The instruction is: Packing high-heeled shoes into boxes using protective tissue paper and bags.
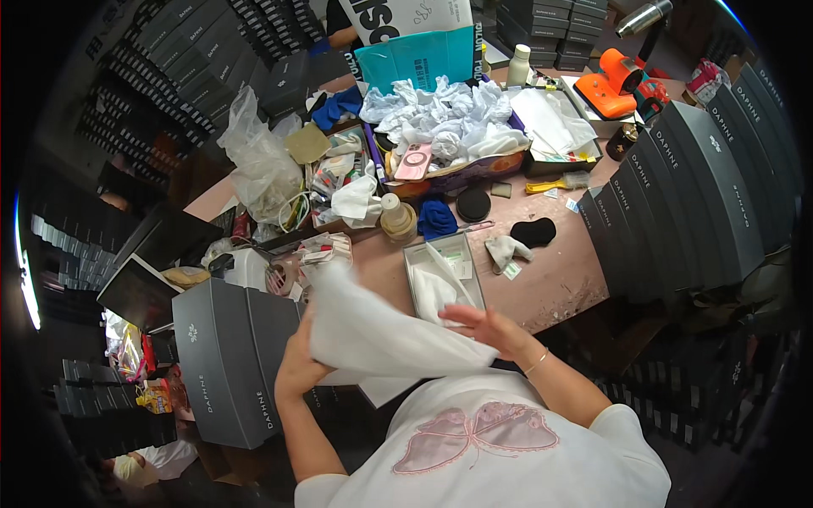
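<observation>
A large sheet of white tissue paper (389, 330), blurred at its upper left, is gripped by my left hand (301, 360). The fingers of that hand are partly hidden behind it. My right hand (495, 332) is open, its fingers stretched out above the paper's right end, beside the shoebox. That open grey shoebox (481, 284) stands on the table just beyond both hands. White paper (440, 288) and a printed slip lie inside the box. Whether anything is wrapped in the tissue paper I cannot tell.
Stacked dark shoeboxes flank me at left (216, 364) and right (669, 203). Crumpled white paper (449, 118) fills a carton at the back. A black pad (533, 232), a yellow-handled brush (555, 183), a bottle (398, 218) and a blue cloth (436, 218) lie around the pink table (373, 271).
</observation>
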{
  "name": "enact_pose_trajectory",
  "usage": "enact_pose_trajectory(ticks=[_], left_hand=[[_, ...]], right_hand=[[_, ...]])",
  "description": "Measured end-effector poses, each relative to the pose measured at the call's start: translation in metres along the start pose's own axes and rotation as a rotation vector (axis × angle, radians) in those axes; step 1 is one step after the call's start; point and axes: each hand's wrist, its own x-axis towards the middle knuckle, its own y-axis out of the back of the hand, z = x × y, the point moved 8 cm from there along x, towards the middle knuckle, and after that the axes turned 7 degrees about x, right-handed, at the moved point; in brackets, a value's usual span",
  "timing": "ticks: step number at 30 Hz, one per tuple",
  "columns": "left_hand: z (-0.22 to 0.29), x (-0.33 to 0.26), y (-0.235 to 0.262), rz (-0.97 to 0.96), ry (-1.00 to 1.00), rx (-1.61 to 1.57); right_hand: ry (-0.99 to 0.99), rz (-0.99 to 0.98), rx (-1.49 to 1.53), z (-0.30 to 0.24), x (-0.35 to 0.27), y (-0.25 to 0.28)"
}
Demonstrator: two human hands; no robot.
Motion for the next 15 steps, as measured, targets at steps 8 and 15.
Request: enact_pose_trajectory(ticks=[8,15], left_hand=[[0.019,0.074,-0.232,-0.015,-0.109,-0.687],[-0.042,0.129,-0.275,-0.273,-0.246,0.641]], right_hand=[[0.105,0.410,0.075,-0.017,-0.064,0.046],[0.201,0.601,-0.116,-0.079,-0.132,0.060]])
